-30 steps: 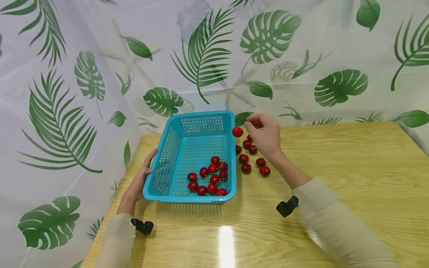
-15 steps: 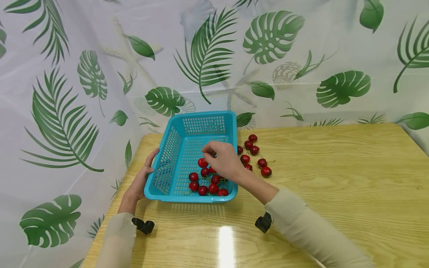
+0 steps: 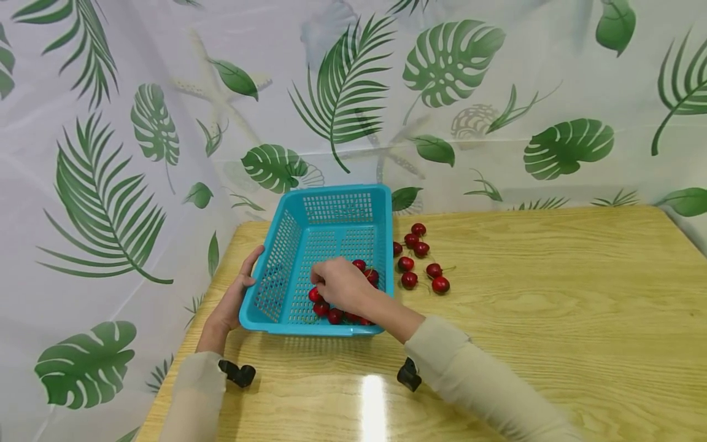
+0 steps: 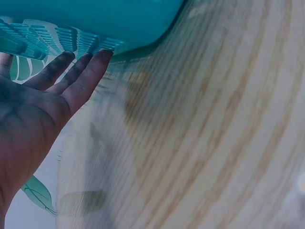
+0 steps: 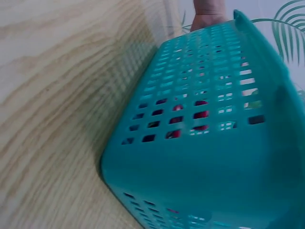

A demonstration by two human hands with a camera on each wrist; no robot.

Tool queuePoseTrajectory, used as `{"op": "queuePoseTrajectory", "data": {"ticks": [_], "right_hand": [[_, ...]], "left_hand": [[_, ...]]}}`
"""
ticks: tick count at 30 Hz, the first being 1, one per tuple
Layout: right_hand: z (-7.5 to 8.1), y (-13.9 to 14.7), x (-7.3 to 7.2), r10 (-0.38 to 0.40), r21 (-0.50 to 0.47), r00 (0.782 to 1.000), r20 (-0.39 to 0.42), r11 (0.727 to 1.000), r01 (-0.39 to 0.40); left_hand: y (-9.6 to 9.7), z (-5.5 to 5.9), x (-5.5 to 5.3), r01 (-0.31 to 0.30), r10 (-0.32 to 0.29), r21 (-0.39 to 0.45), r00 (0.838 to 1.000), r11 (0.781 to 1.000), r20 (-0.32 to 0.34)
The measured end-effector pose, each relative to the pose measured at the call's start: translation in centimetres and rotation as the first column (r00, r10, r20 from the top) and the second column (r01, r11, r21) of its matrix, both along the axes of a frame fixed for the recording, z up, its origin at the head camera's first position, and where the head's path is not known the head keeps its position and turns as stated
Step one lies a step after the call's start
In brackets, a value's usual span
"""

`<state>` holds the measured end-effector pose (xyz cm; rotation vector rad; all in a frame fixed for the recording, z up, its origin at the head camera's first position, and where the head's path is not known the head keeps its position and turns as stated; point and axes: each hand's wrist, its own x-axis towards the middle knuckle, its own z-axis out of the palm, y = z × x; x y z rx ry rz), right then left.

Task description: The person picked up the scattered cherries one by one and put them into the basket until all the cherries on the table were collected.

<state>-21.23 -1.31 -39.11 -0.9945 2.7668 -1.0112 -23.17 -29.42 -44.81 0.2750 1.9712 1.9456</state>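
A blue plastic basket [image 3: 389, 233] with perforated walls stands on the table, cherries [image 3: 334, 316] gathered in its near right part. My left hand [image 3: 229, 304] lies against the basket's left side; in the left wrist view its fingers [image 4: 81, 86] reach out nearly straight to the wall. Inside the basket, my right hand [image 3: 345, 285] is low over the pile, thumb and fingertips together at a bright red cherry [image 3: 315, 295]. The stem is hidden by the fingers. Through the holes in the right wrist view, red cherries [image 5: 201, 114] show.
Several loose cherries [image 3: 421, 249] lie on the wooden table [image 3: 525, 294] just right of the basket. A leaf-patterned cloth [image 3: 475, 147] hangs behind and to the left. Black wrist cameras [image 3: 409, 375] sit under both sleeves.
My right hand has carried a cherry from above the basket's right rim leftward and down into the pile. The left hand stays at the basket's side.
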Motion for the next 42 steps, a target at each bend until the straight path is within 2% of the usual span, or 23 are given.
{"op": "queuePoseTrajectory", "data": {"ticks": [8,13,23,30,36,42], "right_hand": [[-1.0,0.1,-0.3,-0.011,0.093,0.999,0.048,0.996,0.006],[-1.3,0.1,-0.3,0.001,0.146,0.999,0.049,0.989,-0.008],[-1.8,0.1,0.0,0.126,0.264,0.988,0.086,0.954,-0.145],[-1.9,0.1,0.0,0.194,0.298,0.974,0.118,0.929,-0.221],[-1.9,0.1,0.0,0.196,0.310,0.972,0.128,0.923,-0.226],[-1.7,0.0,-0.3,0.168,0.328,0.981,0.101,0.925,-0.192]], "left_hand": [[0.1,0.0,0.0,-0.001,0.001,-0.008,1.000,1.000,-0.004],[0.1,0.0,0.1,-0.007,0.007,-0.015,1.000,1.000,-0.005],[0.2,-0.2,0.4,-0.009,0.009,-0.020,1.000,1.000,0.003],[0.1,-0.3,0.4,-0.008,0.008,-0.022,1.000,1.000,-0.005],[0.1,-0.3,0.3,-0.004,0.004,-0.015,1.000,1.000,0.000],[0.0,0.0,0.1,-0.014,0.013,-0.017,1.000,1.000,-0.006]]}}
